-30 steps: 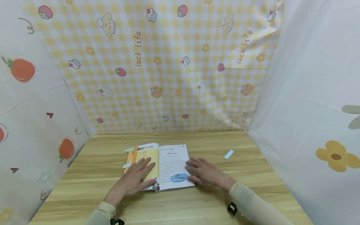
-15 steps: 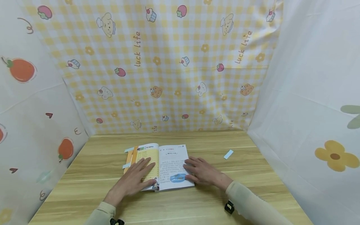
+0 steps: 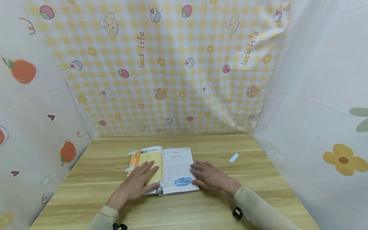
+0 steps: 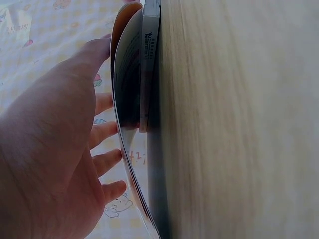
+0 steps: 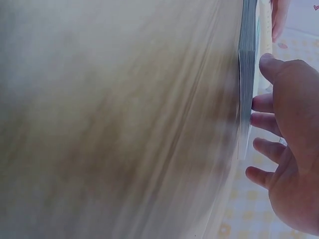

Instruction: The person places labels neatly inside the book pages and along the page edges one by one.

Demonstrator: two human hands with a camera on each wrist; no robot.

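An open book [image 3: 175, 159] lies on the wooden table, its left page yellow and its right page white with printed text and a blue picture. My left hand [image 3: 139, 182] rests spread over the left page, thumb near the spine. Fingertips of my right hand [image 3: 208, 175] touch the right page's outer edge. In the left wrist view the left-hand pages [image 4: 129, 114] bow up from the table under the left fingers. The right wrist view has the thick page block [image 5: 247, 74] beside the right fingertips. Neither hand grips anything.
Pale blue strips [image 3: 130, 169] stick out from the book's left edge. Another pale blue strip [image 3: 234, 157] lies on the wooden table [image 3: 184, 214] to the right of the book. A yellow checked cloth [image 3: 178, 76] hangs behind, with white patterned sheets at both sides.
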